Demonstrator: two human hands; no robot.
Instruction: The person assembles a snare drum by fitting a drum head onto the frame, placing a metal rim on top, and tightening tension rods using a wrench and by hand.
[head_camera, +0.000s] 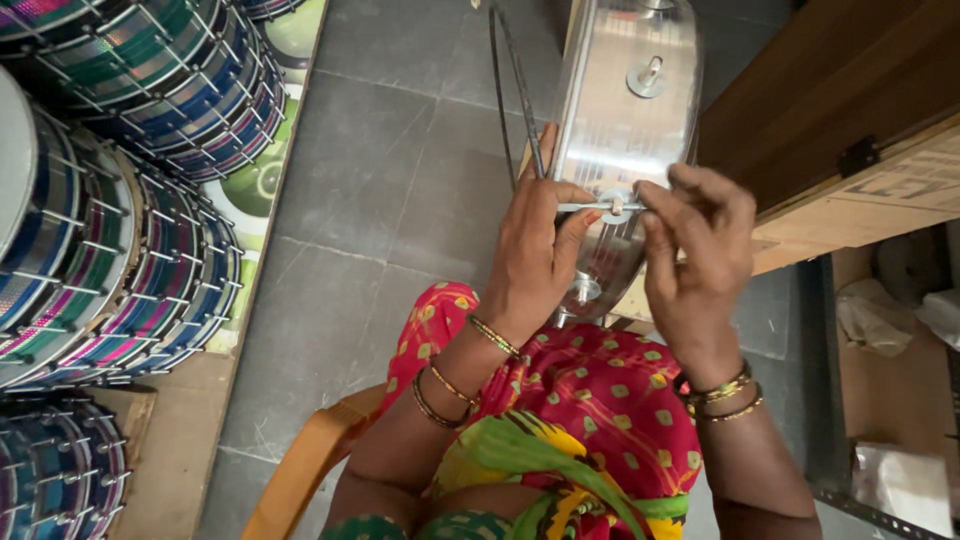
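To the left of the frame stand my stacked drums (110, 200), their shells banded in blue, green and pink foil and laced with thin metal rods, piled from the upper left corner down to the lower left. They sit well apart from my hands, across a stretch of grey tiled floor (370, 200). At the right edge a brown wooden cabinet (830, 110) runs down from the upper right, with crumpled plastic wrapping (900, 310) lying below it. An orange strap (310, 455) curves across the lower middle, beside my red patterned cloth (600, 390). A thin dark metal hoop (510, 90) rises at the upper centre, just left of the shell, and my left hand partly covers its lower end. Nothing else crowds the work. The shiny metal drum shell (625, 110) is in the upper centre of the frame, tilted away from me, its polished silver side showing round lug fittings in a row. My left hand (535, 255) is closed on the shell's near edge, thumb across the top. My right hand (700, 260) pinches a small silver rod (600, 207) that lies level across one lug in the middle of the frame, fingertips closed tight on its right end while my left thumb touches its other end.
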